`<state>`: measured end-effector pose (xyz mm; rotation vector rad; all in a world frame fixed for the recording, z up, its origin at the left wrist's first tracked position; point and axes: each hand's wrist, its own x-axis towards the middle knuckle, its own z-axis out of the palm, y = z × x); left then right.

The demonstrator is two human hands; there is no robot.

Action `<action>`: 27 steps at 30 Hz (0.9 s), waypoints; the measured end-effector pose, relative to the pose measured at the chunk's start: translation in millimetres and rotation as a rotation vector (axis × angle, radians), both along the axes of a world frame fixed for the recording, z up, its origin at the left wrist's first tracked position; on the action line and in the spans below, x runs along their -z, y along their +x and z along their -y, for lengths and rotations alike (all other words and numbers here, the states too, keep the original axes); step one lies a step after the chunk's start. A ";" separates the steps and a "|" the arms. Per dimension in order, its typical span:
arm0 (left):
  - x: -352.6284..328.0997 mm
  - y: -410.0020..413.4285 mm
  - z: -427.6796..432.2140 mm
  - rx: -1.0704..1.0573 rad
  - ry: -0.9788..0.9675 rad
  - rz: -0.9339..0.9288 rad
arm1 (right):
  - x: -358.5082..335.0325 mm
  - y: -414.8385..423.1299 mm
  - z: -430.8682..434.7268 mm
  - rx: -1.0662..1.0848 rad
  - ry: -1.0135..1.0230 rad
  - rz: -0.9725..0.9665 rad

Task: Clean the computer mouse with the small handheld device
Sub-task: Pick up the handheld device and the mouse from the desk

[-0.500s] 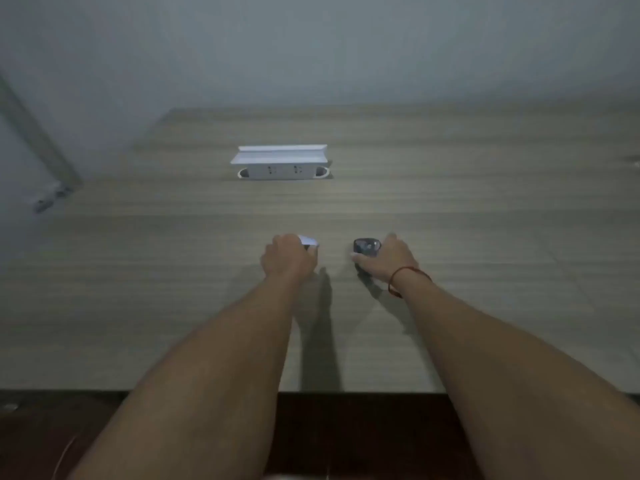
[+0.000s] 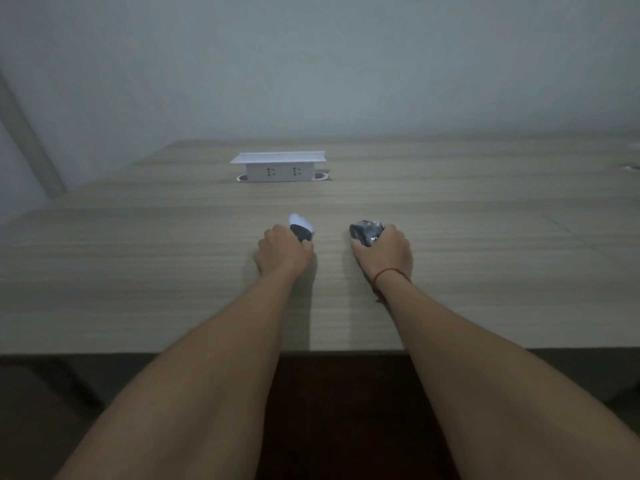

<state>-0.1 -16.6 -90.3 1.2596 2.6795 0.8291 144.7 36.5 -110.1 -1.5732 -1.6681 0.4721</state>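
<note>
My left hand (image 2: pixel 283 252) is closed around a small white and dark handheld device (image 2: pixel 301 226), whose white end sticks out past my fingers toward the far side. My right hand (image 2: pixel 384 252) grips a dark computer mouse (image 2: pixel 365 232) with pale lettering on its side, tilted up off the wooden table (image 2: pixel 485 254). The two hands are side by side near the table's middle, a short gap between them. A red string circles my right wrist. My fingers hide most of both objects.
A white pop-up socket box (image 2: pixel 278 167) with two outlets stands at the back of the table. A small round hole (image 2: pixel 634 167) sits at the far right edge. The near table edge runs below my forearms, dark floor beneath.
Both hands have lifted their objects a little: more of the white and dark device shows past my left fingers, and the mouse is tilted up in my right hand.
</note>
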 end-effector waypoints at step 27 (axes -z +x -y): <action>-26.3 18.5 46.8 0.132 0.598 0.189 | 3.6 20.2 46.2 -0.307 -0.107 0.004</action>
